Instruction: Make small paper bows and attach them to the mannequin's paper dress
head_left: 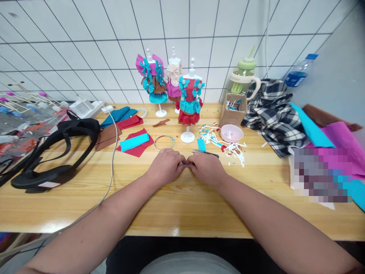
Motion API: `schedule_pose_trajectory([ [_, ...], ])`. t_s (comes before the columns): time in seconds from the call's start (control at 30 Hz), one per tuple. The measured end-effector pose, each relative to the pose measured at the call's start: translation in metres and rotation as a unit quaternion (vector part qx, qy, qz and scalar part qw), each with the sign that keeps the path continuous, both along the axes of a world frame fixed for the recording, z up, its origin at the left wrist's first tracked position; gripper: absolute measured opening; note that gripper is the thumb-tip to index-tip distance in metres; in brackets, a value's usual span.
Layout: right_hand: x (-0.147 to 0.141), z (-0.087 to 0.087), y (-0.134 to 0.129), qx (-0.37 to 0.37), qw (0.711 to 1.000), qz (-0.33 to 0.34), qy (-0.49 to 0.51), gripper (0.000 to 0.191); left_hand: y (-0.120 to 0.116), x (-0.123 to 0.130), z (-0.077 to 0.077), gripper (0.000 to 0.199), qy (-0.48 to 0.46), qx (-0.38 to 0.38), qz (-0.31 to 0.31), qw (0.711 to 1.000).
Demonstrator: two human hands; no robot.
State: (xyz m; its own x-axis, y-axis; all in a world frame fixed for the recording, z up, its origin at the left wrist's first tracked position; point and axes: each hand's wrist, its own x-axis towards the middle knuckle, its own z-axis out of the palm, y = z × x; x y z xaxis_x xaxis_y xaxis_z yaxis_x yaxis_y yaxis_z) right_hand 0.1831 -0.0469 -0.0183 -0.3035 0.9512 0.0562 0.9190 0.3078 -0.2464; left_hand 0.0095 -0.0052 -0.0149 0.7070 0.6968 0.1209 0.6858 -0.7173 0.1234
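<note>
My left hand (168, 165) and my right hand (205, 167) meet low over the table, thumbs and fingertips pinched together. A tiny blue piece (186, 164) shows between the fingertips; most of it is hidden, and its kind is unclear. Just beyond my right hand lie a pair of dark-handled scissors (209, 153) and a small blue paper strip (201, 144). Past my left hand is a thin ring-shaped loop (164, 142). Behind both hands stands a small white dress form (190, 99) in a red and blue crepe-paper outfit.
Two more dressed forms (154, 78) stand behind. Paper scraps (212, 137), a pink bowl (232, 133), a cardboard box (233, 110) and a green-lidded bottle (245, 74) are at right. Folded paper (134, 142), a cable (111, 173) and a black headset-like strap frame (82, 152) occupy the left.
</note>
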Motion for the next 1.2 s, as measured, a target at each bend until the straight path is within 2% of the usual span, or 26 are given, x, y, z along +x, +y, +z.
schedule_pose_trajectory([
  [0.33, 0.0014, 0.0009, -0.0007, -0.005, 1.0, -0.005, 0.012, 0.023, 0.0004, 0.0006, 0.0025, 0.019, 0.013, -0.005, 0.007, 1.0],
  [0.67, 0.0011, 0.0008, 0.0016, -0.008, 1.0, 0.007, -0.027, 0.026, -0.0026, 0.0017, 0.0061, 0.018, 0.002, -0.015, 0.015, 1.0],
  [0.83, 0.0043, 0.004, 0.0002, 0.015, 0.999, 0.029, -0.037, 0.028, -0.0034, -0.0014, 0.0076, 0.033, -0.042, -0.016, 0.006, 0.999],
  [1.03, 0.0039, 0.0038, -0.0011, 0.034, 0.998, 0.034, -0.043, 0.026, -0.0041, -0.0015, 0.0063, 0.014, -0.052, -0.001, 0.021, 0.998],
  [1.2, 0.0053, 0.003, -0.0008, 0.018, 1.0, 0.015, -0.008, 0.023, -0.0044, -0.0009, 0.0076, 0.013, -0.058, 0.007, 0.021, 0.998],
])
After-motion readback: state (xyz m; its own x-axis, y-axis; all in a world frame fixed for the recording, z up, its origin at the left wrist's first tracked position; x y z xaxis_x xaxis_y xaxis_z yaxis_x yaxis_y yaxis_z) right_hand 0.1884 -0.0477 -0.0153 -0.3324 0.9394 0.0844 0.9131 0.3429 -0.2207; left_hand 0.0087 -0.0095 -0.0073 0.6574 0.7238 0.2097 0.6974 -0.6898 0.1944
